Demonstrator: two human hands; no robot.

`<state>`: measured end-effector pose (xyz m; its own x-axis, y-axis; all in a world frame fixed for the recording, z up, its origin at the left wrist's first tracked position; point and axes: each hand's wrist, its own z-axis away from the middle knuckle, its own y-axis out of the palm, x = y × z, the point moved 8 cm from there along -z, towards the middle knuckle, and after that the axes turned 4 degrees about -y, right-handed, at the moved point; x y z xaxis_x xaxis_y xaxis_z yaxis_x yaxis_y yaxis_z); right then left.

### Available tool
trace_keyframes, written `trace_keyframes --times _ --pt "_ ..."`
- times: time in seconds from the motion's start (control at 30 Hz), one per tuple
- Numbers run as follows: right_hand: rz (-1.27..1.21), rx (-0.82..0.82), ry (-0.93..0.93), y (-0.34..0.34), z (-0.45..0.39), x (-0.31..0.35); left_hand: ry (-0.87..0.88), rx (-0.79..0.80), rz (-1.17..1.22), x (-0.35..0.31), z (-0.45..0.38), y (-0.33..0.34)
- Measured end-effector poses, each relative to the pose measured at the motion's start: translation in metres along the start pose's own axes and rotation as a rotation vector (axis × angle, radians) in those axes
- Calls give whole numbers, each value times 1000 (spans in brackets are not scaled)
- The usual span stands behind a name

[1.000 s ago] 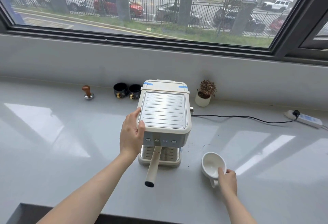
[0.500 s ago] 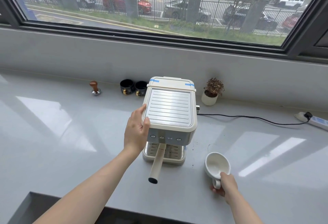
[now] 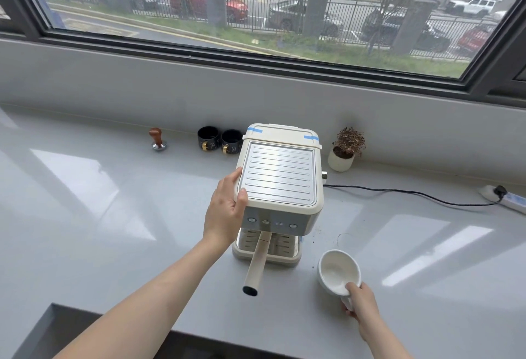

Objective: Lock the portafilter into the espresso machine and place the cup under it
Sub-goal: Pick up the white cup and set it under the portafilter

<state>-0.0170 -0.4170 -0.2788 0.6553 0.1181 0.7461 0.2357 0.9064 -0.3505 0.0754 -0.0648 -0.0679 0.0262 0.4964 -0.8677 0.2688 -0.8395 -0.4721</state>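
A cream espresso machine (image 3: pixel 280 176) with a ribbed metal top stands on the grey counter (image 3: pixel 99 216). The portafilter (image 3: pixel 257 262) sits under its front panel, its cream handle pointing toward me; the basket end is hidden by the machine. My left hand (image 3: pixel 226 210) grips the machine's left top corner, thumb on top. A white cup (image 3: pixel 338 271), tilted with its mouth facing up and toward me, is to the right of the drip tray. My right hand (image 3: pixel 360 306) holds the cup by its handle.
At the back stand a wooden-topped tamper (image 3: pixel 157 138), two black cups (image 3: pixel 220 140) and a small potted plant (image 3: pixel 345 149). A black cable (image 3: pixel 412 195) runs right to a power strip (image 3: pixel 509 200). Coffee grounds speckle the counter by the machine. The counter's near edge is just below my arms.
My right hand has taken the cup by its handle and tilted it. My left hand stays on the machine's corner. The view has shifted slightly.
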Motion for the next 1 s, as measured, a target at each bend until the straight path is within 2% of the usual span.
trace_keyframes --times 0.27,0.53,1.0 --pt "122 191 -95 48 26 38 17 36 -8 1 -2 -1" --pt "219 293 -149 94 35 79 17 55 11 4 -2 0" --pt "263 300 -147 137 24 108 14 84 -17 4 -3 0"
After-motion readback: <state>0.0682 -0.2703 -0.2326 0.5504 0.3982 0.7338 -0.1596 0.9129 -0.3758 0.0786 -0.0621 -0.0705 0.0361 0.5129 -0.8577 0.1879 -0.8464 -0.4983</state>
